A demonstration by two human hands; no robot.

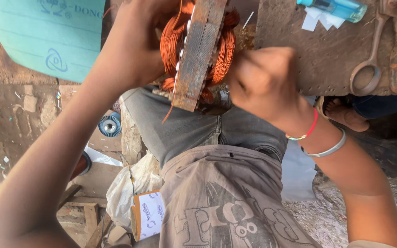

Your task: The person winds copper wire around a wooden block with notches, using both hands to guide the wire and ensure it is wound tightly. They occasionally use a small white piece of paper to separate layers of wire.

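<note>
A rusty laminated motor stator (200, 50) wound with orange copper wire coils (173, 43) is held edge-on above my lap. My left hand (136, 43) grips it from the left, fingers wrapped around the coils. My right hand (260, 80) is closed tight against the coils on the stator's right side; I cannot tell whether it pinches a wire. A red thread and a metal bangle (329, 149) circle my right wrist.
A worn workbench (327, 59) at the upper right carries big rusty scissors (394, 55), a blue lighter (341, 8) and paper scraps. A teal sheet (47, 36) lies upper left. Below are a blue disc (110, 125), a white bag (127, 193), wood scraps and another person's foot (341, 112).
</note>
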